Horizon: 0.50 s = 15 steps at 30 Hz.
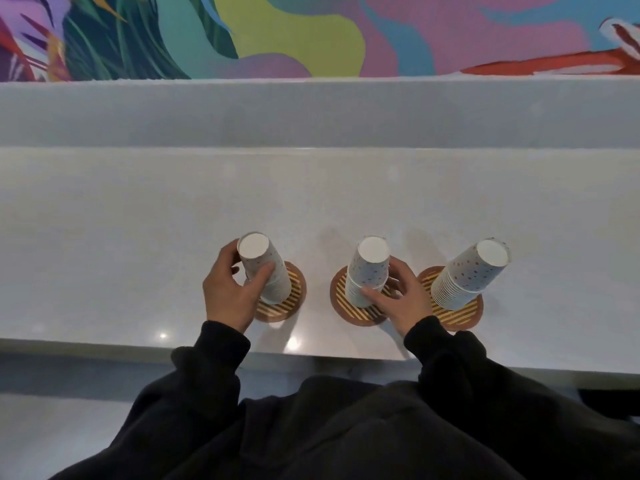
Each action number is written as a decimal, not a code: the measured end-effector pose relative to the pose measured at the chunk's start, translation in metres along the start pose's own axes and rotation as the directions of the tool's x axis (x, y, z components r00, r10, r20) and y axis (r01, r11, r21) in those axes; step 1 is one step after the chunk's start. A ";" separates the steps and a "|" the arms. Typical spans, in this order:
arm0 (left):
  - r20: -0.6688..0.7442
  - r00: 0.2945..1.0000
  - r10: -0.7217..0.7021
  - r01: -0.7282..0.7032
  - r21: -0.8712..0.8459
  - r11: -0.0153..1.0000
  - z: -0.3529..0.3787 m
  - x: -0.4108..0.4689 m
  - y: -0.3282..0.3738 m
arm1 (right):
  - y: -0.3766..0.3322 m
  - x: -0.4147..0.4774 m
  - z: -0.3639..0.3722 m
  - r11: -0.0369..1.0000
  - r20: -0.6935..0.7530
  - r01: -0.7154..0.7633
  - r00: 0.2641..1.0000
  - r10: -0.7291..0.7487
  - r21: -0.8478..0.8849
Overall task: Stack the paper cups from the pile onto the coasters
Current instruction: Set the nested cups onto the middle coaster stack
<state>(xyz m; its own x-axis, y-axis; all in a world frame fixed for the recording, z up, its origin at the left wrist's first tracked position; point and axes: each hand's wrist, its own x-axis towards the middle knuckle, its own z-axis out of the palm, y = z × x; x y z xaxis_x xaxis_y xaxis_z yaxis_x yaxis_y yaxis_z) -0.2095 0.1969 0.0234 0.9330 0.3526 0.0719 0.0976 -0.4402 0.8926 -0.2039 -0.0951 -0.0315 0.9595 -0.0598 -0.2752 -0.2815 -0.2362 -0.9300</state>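
Three round brown coasters with gold stripes lie in a row near the counter's front edge. Each carries an upside-down stack of dotted pale-blue paper cups. My left hand (230,289) wraps around the left stack (265,268) on the left coaster (294,299). My right hand (403,299) grips the lower part of the middle stack (369,268) on the middle coaster (341,299). The right stack (467,271), the tallest, stands untouched on the right coaster (464,315). No loose pile of cups is in view.
The white counter (138,254) runs left to right, with a raised white ledge (311,112) behind it and a colourful mural wall (311,32) beyond. My black sleeves (450,362) reach over the front edge.
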 end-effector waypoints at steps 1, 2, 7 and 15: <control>0.017 1.000 -0.020 0.020 0.001 1.000 0.003 -0.001 -0.004 | 0.000 -0.001 0.000 1.000 0.001 -0.002 1.000 0.002 0.001; 0.036 0.999 -0.037 0.037 0.005 0.999 0.005 -0.001 -0.007 | 0.000 -0.001 0.000 1.000 0.004 -0.002 1.000 0.002 -0.002; 0.138 0.983 -0.122 0.117 0.043 0.992 0.012 0.000 -0.025 | -0.002 -0.003 0.000 1.000 0.010 0.013 1.000 -0.013 -0.016; 0.150 0.970 -0.192 0.180 0.088 0.980 0.020 0.004 -0.039 | -0.004 -0.002 0.005 0.999 0.013 0.000 1.000 0.001 -0.045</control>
<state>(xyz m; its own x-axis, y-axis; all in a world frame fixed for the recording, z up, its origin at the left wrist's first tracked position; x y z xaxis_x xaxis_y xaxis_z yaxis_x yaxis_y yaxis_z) -0.2028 0.1992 -0.0199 0.9383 0.3024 -0.1680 0.2938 -0.4402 0.8484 -0.2046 -0.0895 -0.0283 0.9592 -0.0470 -0.2790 -0.2807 -0.2800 -0.9180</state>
